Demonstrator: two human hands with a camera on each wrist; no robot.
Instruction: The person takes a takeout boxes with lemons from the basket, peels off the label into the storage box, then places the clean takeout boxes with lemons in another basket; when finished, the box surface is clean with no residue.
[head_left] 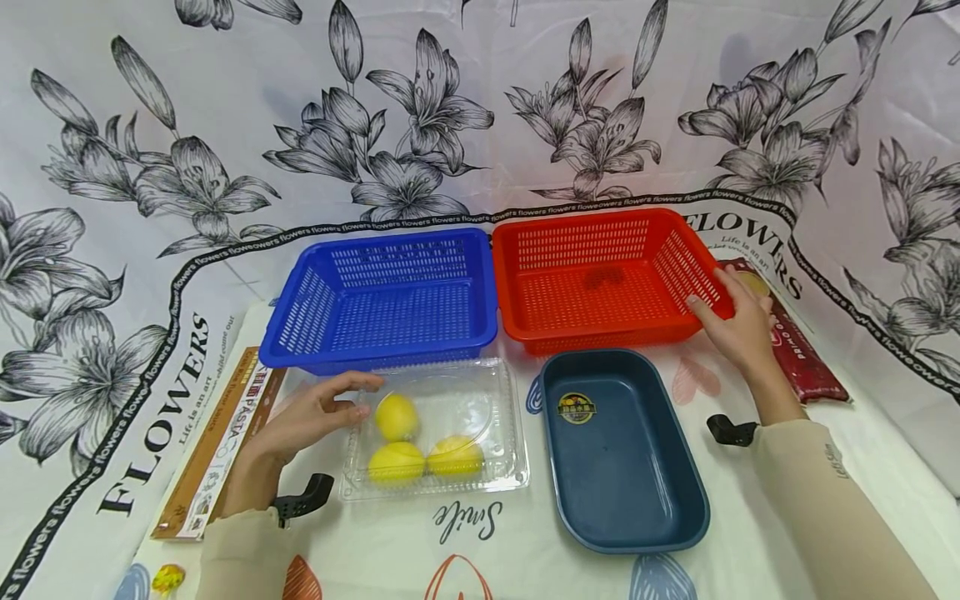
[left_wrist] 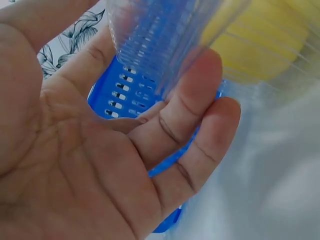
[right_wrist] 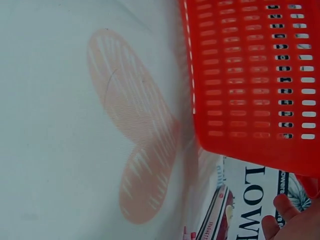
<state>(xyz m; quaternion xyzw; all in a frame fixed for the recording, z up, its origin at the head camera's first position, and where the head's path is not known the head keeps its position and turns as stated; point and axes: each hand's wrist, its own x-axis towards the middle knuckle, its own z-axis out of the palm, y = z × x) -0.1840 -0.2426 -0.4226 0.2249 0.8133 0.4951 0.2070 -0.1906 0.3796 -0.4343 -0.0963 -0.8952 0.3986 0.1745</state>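
Observation:
In the head view a clear plastic box [head_left: 513,433] holds three yellow lemons [head_left: 397,417]. My left hand [head_left: 311,417] is at the box's left side, fingers loosely bent, fingertips right at its edge. In the left wrist view, the left hand's palm [left_wrist: 100,150] shows, with the clear plastic and a blurred yellow lemon [left_wrist: 265,45] close beyond the fingertips. On the right, my right hand [head_left: 738,325] grips the right rim of a red plastic basket [head_left: 600,340], thumb on the inner side. The right wrist view catches only some fingertips [right_wrist: 282,207] below the basket's corner.
A blue plastic basket [head_left: 382,358] stands left of the red one, behind the clear box. In front of the red basket sits a dark blue tray [head_left: 622,467]. A long pasta box [head_left: 217,442] lies far left, a red packet [head_left: 802,358] far right. Nearest left is a small yellow item [head_left: 168,578].

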